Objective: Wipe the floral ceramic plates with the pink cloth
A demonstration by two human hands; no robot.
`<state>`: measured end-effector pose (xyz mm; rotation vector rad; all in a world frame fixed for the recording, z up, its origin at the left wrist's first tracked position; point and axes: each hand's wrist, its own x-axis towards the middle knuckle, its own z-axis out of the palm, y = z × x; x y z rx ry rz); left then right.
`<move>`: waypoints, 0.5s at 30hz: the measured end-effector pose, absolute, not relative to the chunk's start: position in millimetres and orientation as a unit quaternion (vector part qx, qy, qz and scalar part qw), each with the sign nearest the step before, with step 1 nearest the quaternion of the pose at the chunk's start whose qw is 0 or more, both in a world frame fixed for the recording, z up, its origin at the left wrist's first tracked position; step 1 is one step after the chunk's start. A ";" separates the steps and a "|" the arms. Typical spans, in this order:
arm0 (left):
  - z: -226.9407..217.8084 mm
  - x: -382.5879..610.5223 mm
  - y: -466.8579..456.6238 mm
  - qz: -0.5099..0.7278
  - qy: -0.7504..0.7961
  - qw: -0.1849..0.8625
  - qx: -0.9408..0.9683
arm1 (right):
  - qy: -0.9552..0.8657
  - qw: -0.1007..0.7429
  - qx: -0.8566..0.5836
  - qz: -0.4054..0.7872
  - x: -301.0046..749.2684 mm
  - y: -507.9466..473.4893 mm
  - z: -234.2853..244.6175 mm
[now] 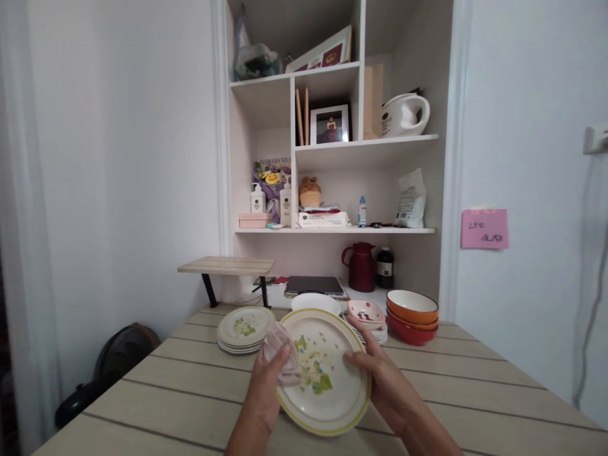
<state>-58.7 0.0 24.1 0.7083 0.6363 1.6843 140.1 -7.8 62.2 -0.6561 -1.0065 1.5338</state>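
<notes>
A white plate [332, 399] with a yellow-green rim and a flower print is held up, tilted toward me, above the table. My right hand [382, 373] grips its right edge, thumb on the face and fingers around the back. At the left edge, my left hand [268, 380] is closed on a pale pink cloth [281, 351], which it presses against the plate; the fingers behind are hidden. To the left lies a stack of similar plates [244, 324]. Behind the held plate, partly covered, are a white dish [316, 303] and a stack with a pink patterned bowl [367, 313].
Orange and red bowls [412, 316] are stacked at the right rear of the slatted table [171, 386]. A small raised stand [227, 265] is at the left rear. Behind are a dark red jug [361, 269], a dark bottle [385, 268], a laptop [313, 285] and shelves [332, 230].
</notes>
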 end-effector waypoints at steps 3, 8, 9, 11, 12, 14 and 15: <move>23.3 -53.1 -2.6 0.700 0.275 0.565 0.339 | -0.430 0.559 -0.296 0.645 143.1 -5.4 61.4; 23.5 -48.0 -5.5 0.690 0.273 0.569 0.354 | -0.444 0.538 -0.271 0.663 141.1 -4.9 59.0; 22.8 -47.4 -5.0 0.686 0.273 0.573 0.355 | -0.441 0.546 -0.279 0.656 140.2 -4.1 57.6; 20.3 -46.0 -3.1 0.679 0.274 0.579 0.360 | -0.426 0.567 -0.302 0.637 138.5 -1.7 54.0; 18.7 -45.3 -1.8 0.676 0.278 0.579 0.360 | -0.418 0.577 -0.311 0.629 137.6 -0.1 52.0; 15.2 -43.8 0.7 0.672 0.292 0.579 0.359 | -0.407 0.596 -0.321 0.614 136.1 2.9 48.2; 13.6 -43.1 1.9 0.669 0.298 0.579 0.358 | -0.403 0.603 -0.325 0.607 135.5 4.1 46.7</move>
